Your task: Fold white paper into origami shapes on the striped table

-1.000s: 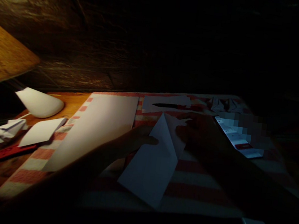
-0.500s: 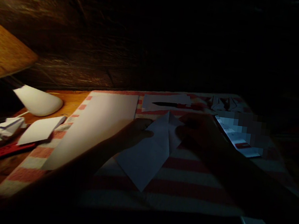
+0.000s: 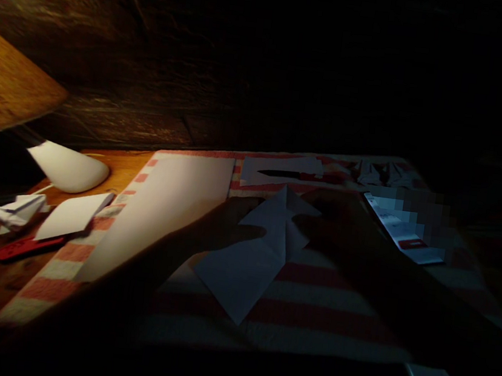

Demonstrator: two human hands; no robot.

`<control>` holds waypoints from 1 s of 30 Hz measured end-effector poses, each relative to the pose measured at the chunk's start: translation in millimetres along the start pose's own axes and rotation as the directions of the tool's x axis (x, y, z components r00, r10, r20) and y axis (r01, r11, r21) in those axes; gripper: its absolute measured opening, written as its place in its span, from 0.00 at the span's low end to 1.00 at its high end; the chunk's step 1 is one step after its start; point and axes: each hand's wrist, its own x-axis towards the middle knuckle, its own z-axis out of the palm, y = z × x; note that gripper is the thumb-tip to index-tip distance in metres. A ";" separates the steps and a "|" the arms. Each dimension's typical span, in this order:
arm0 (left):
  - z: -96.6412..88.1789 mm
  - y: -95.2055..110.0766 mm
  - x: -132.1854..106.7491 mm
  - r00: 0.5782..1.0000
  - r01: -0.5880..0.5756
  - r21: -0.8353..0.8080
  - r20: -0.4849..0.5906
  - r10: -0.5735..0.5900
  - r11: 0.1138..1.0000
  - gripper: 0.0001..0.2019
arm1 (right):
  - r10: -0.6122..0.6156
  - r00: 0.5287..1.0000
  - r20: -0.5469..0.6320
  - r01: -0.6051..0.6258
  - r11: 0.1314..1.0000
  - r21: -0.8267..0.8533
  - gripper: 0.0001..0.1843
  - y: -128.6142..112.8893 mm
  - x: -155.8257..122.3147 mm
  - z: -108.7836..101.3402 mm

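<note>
Paper [image 3: 240, 278], creased lengthwise and pointed at its far end, is held between the left hand [image 3: 241, 220] and the right hand [image 3: 327, 216] at the middle of a dim table. The left hand grips its left side, thumb across the top; the right hand closes on the right flap, a corner showing between finger and thumb, though shadow hides the other fingers.

Beneath spreads a cloth [image 3: 329, 295] in red and pale stripes. A large white sheet [image 3: 192, 181] lies flat on it by the left arm. Just beyond the hands, a red-handled knife [image 3: 282, 173] rests on a white slip [image 3: 288, 161], blade pointing left. Past the right hand, a phone [image 3: 412, 237] lies with its screen lit, part of it blurred into blocks; behind it, at the cloth's far corner, sit two folded shapes [image 3: 367, 173].

At left, on bare wood [image 3: 119, 166], stands a lamp [image 3: 72, 171] with an amber shade [image 3: 11, 85]. Near its base lie a crumpled white piece [image 3: 14, 211] and a pad [image 3: 72, 215], its near edge beside a red object [image 3: 24, 249] too dark to identify. A rough brown wall [image 3: 158, 122] fades to black.
</note>
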 end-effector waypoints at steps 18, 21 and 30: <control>-4.9 -8.1 10.2 0.981 0.032 -0.208 -0.180 -0.070 0.978 0.15 | -0.010 0.984 -0.180 0.006 1.000 -0.026 0.02 -3.2 3.3 -4.3; -6.2 -8.0 7.6 0.979 0.103 -0.327 -0.131 -0.154 0.939 0.22 | -0.005 0.980 -0.199 -0.002 0.999 -0.032 0.04 -7.9 1.8 -6.1; 12.5 12.9 -3.5 0.977 0.194 -0.080 -0.072 -0.200 0.978 0.18 | 0.160 0.985 -0.061 -0.152 0.982 0.115 0.03 -13.1 -7.5 15.4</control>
